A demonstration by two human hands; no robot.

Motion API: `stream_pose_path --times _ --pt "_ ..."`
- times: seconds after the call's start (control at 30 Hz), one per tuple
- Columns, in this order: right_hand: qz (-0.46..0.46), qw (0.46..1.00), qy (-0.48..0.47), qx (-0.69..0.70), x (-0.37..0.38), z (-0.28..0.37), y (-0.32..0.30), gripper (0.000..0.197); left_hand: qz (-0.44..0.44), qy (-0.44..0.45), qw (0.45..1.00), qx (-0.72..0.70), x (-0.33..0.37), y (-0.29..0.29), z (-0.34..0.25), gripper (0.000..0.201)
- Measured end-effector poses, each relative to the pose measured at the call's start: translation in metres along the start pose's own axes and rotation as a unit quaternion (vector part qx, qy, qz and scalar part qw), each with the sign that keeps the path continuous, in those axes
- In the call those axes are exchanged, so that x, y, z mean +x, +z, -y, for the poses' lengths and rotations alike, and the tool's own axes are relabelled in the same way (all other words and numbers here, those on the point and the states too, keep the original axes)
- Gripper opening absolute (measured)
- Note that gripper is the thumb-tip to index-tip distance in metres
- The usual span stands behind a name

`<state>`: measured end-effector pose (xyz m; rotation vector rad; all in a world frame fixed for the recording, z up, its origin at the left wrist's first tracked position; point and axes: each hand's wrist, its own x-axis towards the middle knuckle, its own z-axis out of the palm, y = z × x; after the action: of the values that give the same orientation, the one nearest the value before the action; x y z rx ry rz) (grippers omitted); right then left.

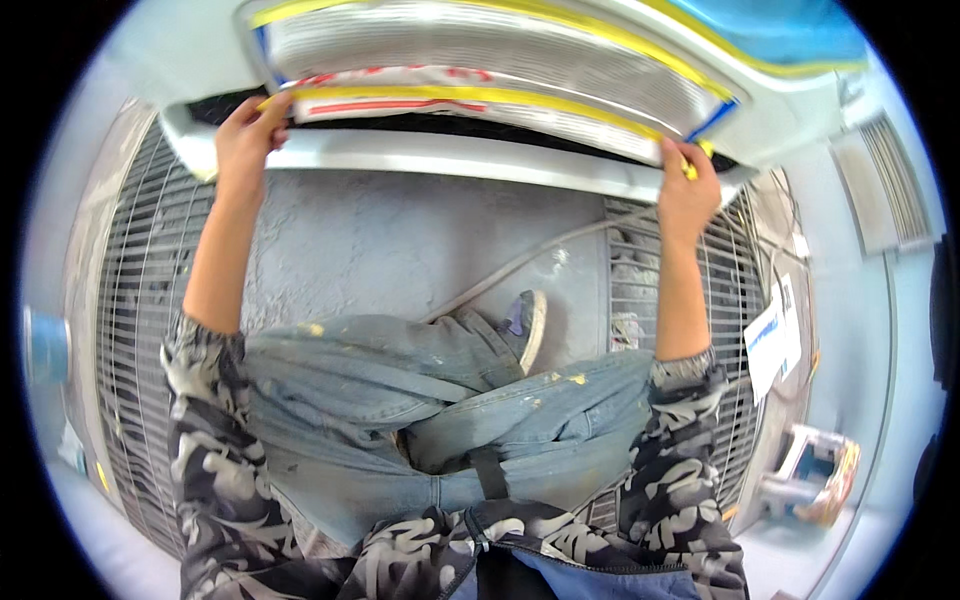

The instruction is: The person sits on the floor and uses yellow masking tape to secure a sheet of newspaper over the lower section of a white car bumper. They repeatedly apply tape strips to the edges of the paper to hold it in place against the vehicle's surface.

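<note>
Left hand [243, 145] at ten o'clock, right hand [690, 190] at two: fingers [268, 122] pinched closed on yellow tape [430, 92], apparently holding it taut.

Far: silvery sheet [480, 52], yellow tape [450, 95], 2 blue strips [712, 120]. Near: black-and-grey patterned sleeves [215, 450], faded blue jeans [340, 390] with yellow spots.

Two hands [243, 135] [690, 193], two grates [152, 262] [730, 275], one shoe [526, 325]

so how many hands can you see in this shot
2: the left hand is at the left end of the lower yellow tape, and the right hand is near its right end. Neither hand is hidden.
</note>
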<state>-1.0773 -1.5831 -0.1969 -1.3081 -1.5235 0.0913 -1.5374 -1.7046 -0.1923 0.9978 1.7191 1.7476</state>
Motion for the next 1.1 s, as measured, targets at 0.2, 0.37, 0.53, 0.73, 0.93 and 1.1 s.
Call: stream_pose_path --times 0.2,0.37,0.53,0.73,0.93,1.1 --pt "-0.028 0.998 -0.021 -0.044 0.024 -0.013 -0.012 0.028 -0.010 0.010 0.999 0.042 0.000 0.034 -0.014 0.028" --pt "-0.014 0.999 0.041 -0.031 0.033 -0.022 -0.019 0.037 -0.022 -0.009 1.000 0.018 0.000 0.045 -0.014 0.030" --pt "-0.029 0.998 0.026 -0.050 0.042 -0.035 -0.029 0.036 -0.030 -0.013 0.999 0.032 -0.002 0.047 -0.016 0.027" --pt "-0.032 0.999 -0.012 -0.037 0.042 -0.049 -0.030 0.031 -0.030 0.005 1.000 0.003 -0.005 0.051 -0.013 0.025" --pt "-0.046 0.993 0.091 0.055 0.017 -0.039 -0.029 0.023 -0.071 0.054 0.996 -0.025 -0.009 0.037 -0.005 0.023" --pt "-0.008 0.981 0.120 0.153 -0.008 -0.040 -0.042 0.021 -0.017 0.057 0.991 -0.123 -0.015 0.010 0.011 0.021"
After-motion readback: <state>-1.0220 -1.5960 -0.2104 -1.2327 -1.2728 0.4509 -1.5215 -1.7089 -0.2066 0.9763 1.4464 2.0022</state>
